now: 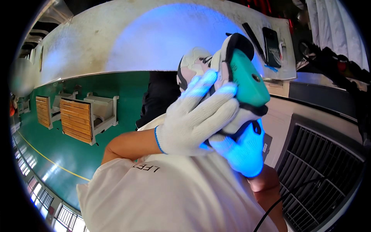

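Note:
Both my hands wear white knit gloves and hold a white, pale pink and black shoe [196,63] up in front of my chest. A green shoe last [247,77] fills its opening, facing right. My left hand [199,116] lies across the shoe's side, fingers closed against it and fingertips near the laces. From below right, my right hand [245,150] grips the heel end, lit bright blue. The left hand and the shoe cover part of the right hand's fingers.
Beyond the shoe runs a pale worktable [89,42] with a round patch of blue light. A dark phone [271,46] and a black strip [254,41] lie at its right end. Wooden-slatted carts [76,120] stand at left; a black barred rack [320,166] is at right, with a cable [288,193] nearby.

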`<state>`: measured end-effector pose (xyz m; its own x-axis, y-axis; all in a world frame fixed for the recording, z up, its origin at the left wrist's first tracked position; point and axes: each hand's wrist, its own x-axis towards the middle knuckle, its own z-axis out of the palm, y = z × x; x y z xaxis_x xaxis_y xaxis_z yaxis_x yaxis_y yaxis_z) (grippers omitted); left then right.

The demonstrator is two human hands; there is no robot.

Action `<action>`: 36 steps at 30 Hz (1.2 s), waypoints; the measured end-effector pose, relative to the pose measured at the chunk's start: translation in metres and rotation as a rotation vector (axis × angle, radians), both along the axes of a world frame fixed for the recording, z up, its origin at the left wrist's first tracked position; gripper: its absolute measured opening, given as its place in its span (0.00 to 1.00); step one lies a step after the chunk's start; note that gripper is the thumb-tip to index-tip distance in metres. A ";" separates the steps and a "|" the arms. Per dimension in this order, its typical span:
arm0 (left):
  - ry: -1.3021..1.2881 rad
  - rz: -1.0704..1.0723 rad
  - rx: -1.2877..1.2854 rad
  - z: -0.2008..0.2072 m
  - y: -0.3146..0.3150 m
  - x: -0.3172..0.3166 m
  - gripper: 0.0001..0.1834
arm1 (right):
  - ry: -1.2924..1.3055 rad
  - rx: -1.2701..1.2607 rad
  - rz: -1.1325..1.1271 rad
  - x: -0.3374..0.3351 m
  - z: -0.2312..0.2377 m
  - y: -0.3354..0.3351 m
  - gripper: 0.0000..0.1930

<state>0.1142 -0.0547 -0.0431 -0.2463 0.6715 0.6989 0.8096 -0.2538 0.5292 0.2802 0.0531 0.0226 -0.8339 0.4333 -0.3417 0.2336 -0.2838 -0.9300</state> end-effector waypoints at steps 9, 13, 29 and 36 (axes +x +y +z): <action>-0.376 0.128 -0.035 -0.004 -0.053 -0.050 0.56 | 0.425 0.323 -0.134 -0.070 -0.012 0.000 0.54; -0.941 0.014 -0.136 0.020 -0.094 -0.074 0.66 | 0.158 0.892 -0.373 -0.102 -0.072 0.101 0.39; -0.121 0.203 -0.234 0.066 -0.083 -0.066 0.75 | -0.525 1.762 -0.257 -0.111 -0.156 0.205 0.33; -0.062 0.271 -0.550 0.070 -0.099 -0.102 0.73 | -0.410 1.521 -0.045 -0.116 -0.165 0.218 0.18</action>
